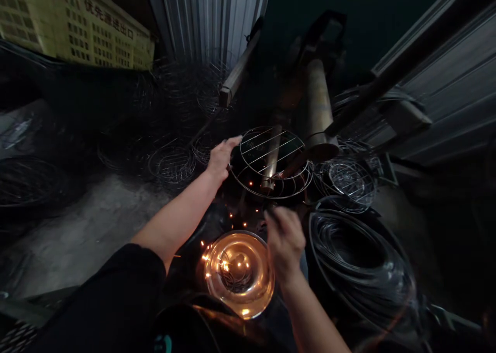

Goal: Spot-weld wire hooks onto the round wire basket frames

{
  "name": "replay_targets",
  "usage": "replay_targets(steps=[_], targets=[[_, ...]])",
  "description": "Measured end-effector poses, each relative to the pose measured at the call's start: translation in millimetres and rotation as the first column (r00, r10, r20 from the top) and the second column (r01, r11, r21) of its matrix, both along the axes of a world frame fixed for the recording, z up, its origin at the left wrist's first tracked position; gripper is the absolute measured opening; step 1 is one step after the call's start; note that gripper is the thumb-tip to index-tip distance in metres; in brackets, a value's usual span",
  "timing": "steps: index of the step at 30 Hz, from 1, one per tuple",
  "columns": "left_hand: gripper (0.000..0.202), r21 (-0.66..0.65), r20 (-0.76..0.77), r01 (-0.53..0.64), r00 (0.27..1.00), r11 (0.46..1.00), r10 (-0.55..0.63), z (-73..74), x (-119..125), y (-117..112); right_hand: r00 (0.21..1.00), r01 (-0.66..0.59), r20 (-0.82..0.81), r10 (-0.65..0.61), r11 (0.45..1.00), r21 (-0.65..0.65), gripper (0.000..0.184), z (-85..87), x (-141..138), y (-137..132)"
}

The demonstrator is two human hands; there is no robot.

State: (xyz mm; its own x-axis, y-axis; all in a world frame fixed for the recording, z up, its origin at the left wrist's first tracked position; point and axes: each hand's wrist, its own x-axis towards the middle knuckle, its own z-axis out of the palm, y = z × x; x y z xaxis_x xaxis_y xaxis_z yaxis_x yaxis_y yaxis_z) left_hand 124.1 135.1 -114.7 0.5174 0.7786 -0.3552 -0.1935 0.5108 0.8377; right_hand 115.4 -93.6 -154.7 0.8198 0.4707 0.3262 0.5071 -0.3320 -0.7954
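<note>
My left hand [221, 159] is closed on the left edge of a round wire rack [258, 159] made of rings and parallel bars. A metal rod [273, 159] reaches through the rack, and a small glow shows beside its lower end. Just below the rack's near rim, my right hand [285, 239] has its fingers drawn together; blur hides what they hold. Under my hands a shiny metal bowl [263, 291] contains small wire pieces [235, 279]. Orange sparks fly between the rack and the bowl.
A thick metal cylinder [320, 102] juts down right of the rack. Wire coils [349, 239] lie at the right, with finished-looking wire racks [351, 180] behind them. More wire racks [172, 164] are on the left. A yellow crate [104, 32] stands at upper left.
</note>
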Motion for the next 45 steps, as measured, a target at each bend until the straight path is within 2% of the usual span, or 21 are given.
replay_targets(steps=[1,2,3,5,6,8,9,11,13,14,16,18,19,20,22,24,28,31,37,40,45], targets=[[0.032,0.019,0.014,0.008,1.000,1.000,-0.008,0.7,4.6,9.2,0.984,-0.175,-0.018,0.175,0.965,-0.194,0.020,-8.4,-16.3,-8.0],[0.030,0.039,0.032,0.039,0.999,0.998,-0.040,0.6,10.7,18.5,0.932,-0.358,-0.091,0.351,0.851,-0.384,0.020,-18.0,-33.3,-14.7],[0.030,0.061,0.043,0.080,0.996,0.995,-0.083,-0.2,17.5,27.2,0.871,-0.478,-0.188,0.455,0.689,-0.544,0.018,-28.2,-49.7,-19.8],[0.029,0.122,0.032,0.190,0.980,0.974,-0.195,-3.5,30.4,40.7,0.816,-0.537,-0.329,0.475,0.414,-0.735,0.020,-47.0,-76.1,-24.9],[0.029,0.151,0.013,0.237,0.970,0.960,-0.241,-5.5,34.5,44.9,0.774,-0.579,-0.397,0.493,0.300,-0.758,0.022,-54.0,-84.5,-25.5],[0.029,0.172,-0.037,0.284,0.959,0.943,-0.282,-9.0,33.9,47.6,0.740,-0.609,-0.460,0.492,0.198,-0.768,0.026,-61.6,-91.1,-24.9],[0.028,0.158,-0.059,0.274,0.962,0.949,-0.268,-10.0,28.5,46.3,0.735,-0.616,-0.473,0.486,0.186,-0.765,0.028,-62.3,-90.2,-24.5],[0.028,0.101,-0.078,0.217,0.975,0.971,-0.210,-10.3,8.6,39.3,0.753,-0.615,-0.481,0.449,0.221,-0.756,0.029,-60.0,-83.3,-25.5],[0.032,0.039,-0.071,0.164,0.984,0.986,-0.161,-8.3,-17.3,27.9,0.741,-0.662,-0.526,0.417,0.321,-0.678,0.027,-55.7,-73.5,-29.1],[0.036,0.014,-0.063,0.145,0.988,0.989,-0.143,-6.7,-29.7,21.4,0.722,-0.692,-0.560,0.406,0.410,-0.594,0.027,-53.3,-68.1,-31.5],[0.040,0.002,-0.030,0.093,0.995,0.996,-0.093,-2.9,-48.5,8.8,0.687,-0.680,-0.611,0.393,0.644,-0.350,0.023,-46.5,-55.7,-35.5],[0.042,0.009,0.002,0.042,0.999,0.999,-0.042,0.5,-57.7,-0.6,0.707,-0.506,-0.613,0.352,0.857,-0.092,0.016,-34.6,-40.0,-35.3],[0.042,0.009,0.012,0.022,1.000,1.000,-0.022,1.9,-59.3,-3.8,0.741,-0.381,-0.594,0.314,0.924,0.013,0.016,-26.2,-30.9,-33.1],[0.042,0.008,0.021,0.007,1.000,1.000,-0.007,3.0,-59.6,-6.0,0.774,-0.257,-0.577,0.262,0.962,0.093,0.020,-16.4,-21.4,-29.6],[0.045,-0.001,0.028,-0.022,0.999,1.000,0.022,4.8,-58.9,-8.8,0.822,-0.080,-0.541,0.176,0.977,0.198,0.028,4.9,-2.8,-19.1],[0.049,-0.005,0.025,-0.057,0.998,0.998,0.057,6.4,-59.0,-11.4,0.859,-0.012,-0.496,0.122,0.976,0.219,0.032,23.8,12.4,-6.4],[0.046,0.051,0.058,-0.061,0.997,0.997,0.058,8.0,-61.4,-20.6,0.969,0.008,-0.246,0.004,0.999,0.050,0.025,41.6,28.5,17.4],[0.039,0.093,0.096,-0.038,0.995,0.995,0.029,5.9,-59.6,-27.8,0.983,0.058,-0.173,-0.057,0.998,0.000,0.023,41.2,31.6,28.3],[0.041,0.041,0.096,-0.035,0.995,0.999,0.031,-2.5,-47.5,-30.8,0.912,0.201,-0.402,-0.084,0.945,0.257,0.025,33.9,28.7,31.8],[0.042,0.036,0.112,-0.011,0.994,0.999,0.007,-4.3,-42.8,-31.0,0.898,0.257,-0.429,-0.093,0.903,0.344,0.023,29.6,26.9,30.4],[0.045,0.001,0.107,-0.017,0.994,1.000,0.017,-3.8,-37.2,-30.4,0.902,0.278,-0.422,-0.090,0.870,0.408,0.021,21.6,27.5,28.5]])
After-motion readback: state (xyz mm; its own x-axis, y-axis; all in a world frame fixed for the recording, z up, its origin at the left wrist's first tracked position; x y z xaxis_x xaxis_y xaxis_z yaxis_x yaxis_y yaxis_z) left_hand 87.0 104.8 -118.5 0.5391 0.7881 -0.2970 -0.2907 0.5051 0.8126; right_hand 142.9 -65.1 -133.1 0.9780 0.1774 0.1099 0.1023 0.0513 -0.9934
